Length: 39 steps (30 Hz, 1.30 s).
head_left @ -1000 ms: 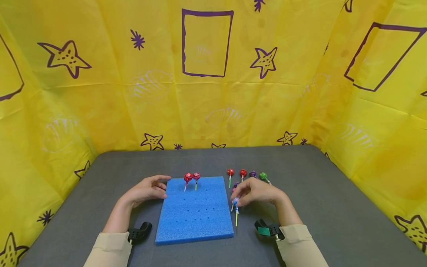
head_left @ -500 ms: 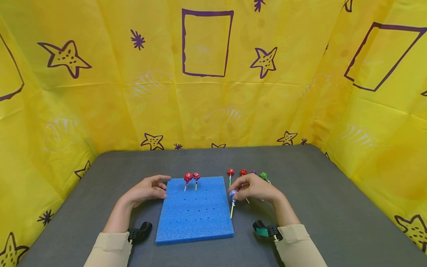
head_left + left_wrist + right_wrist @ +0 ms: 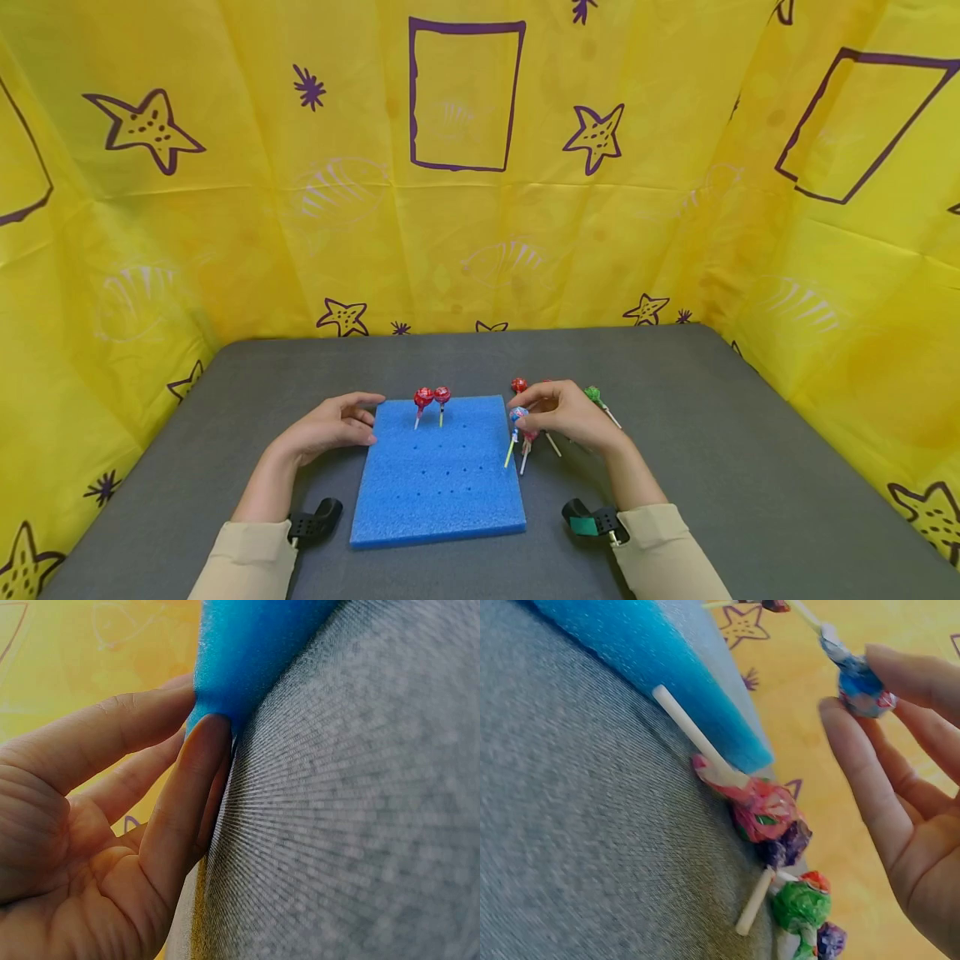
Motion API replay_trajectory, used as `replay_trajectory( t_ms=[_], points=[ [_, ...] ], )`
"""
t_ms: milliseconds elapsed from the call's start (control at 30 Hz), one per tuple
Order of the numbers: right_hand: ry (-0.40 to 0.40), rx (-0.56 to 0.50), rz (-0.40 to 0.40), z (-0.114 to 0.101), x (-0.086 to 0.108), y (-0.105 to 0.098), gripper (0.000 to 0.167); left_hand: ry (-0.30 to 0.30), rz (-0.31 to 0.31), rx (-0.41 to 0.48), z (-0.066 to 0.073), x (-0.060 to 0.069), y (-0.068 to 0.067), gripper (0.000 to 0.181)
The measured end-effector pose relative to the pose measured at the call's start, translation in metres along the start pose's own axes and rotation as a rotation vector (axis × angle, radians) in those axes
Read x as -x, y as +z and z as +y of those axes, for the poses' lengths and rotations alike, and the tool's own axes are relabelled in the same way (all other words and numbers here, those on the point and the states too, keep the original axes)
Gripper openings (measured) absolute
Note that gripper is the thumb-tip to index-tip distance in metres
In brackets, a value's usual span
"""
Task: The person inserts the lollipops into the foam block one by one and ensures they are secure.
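A blue foam board (image 3: pixel 442 521) with small holes lies on the table. Two red-wrapped lollipops, one (image 3: pixel 423 398) beside the other (image 3: pixel 442 394), stand stick-down near its far edge. My left hand (image 3: pixel 330 427) touches the board's left edge with thumb and fingers, seen close up in the left wrist view against the foam (image 3: pixel 262 637). A blue-wrapped lollipop (image 3: pixel 861 688) is pinched by its candy head between thumb and fingers of my right hand (image 3: pixel 573 417). Its stick slants down toward the board's right edge, with the tip apparently above the foam.
Loose lollipops lie right of the board: a pink one (image 3: pixel 765 806), a green one (image 3: pixel 593 395), a red one (image 3: pixel 519 385) and several more, partly hidden by my right hand. Yellow patterned cloth (image 3: pixel 465 250) encloses the grey table (image 3: pixel 315 367).
My right hand has moved the blue lollipop left and away from me, from beside the board to its right edge. The left hand and board have stayed in place.
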State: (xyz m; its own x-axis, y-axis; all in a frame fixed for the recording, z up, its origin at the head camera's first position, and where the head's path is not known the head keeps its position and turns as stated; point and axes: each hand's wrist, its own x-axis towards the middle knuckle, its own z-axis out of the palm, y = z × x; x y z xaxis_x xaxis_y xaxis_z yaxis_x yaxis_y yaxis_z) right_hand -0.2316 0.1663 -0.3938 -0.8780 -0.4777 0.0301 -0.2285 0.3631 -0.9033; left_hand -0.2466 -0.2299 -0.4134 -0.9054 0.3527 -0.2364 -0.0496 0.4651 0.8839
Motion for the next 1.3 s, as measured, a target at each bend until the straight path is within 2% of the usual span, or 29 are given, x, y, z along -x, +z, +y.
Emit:
replay_trajectory(
  t_ms=[167, 467, 967, 1300],
  points=[
    [-0.023, 0.018, 0.094, -0.002, -0.003, 0.004, 0.027, 0.009, -0.012, 0.013, 0.0, 0.0, 0.0, 0.071],
    [-0.063, -0.023, 0.183, -0.003, -0.009, 0.011, 0.03, 0.011, -0.019, 0.02, -0.001, 0.0, 0.0, 0.07],
    [-0.058, 0.006, 0.268, -0.011, -0.018, 0.017, 0.028, 0.015, -0.019, 0.024, 0.0, 0.001, 0.0, 0.07],
    [-0.063, -0.047, 0.299, -0.018, -0.031, 0.028, 0.031, 0.022, -0.02, 0.031, 0.0, 0.001, 0.0, 0.07]
  ],
)
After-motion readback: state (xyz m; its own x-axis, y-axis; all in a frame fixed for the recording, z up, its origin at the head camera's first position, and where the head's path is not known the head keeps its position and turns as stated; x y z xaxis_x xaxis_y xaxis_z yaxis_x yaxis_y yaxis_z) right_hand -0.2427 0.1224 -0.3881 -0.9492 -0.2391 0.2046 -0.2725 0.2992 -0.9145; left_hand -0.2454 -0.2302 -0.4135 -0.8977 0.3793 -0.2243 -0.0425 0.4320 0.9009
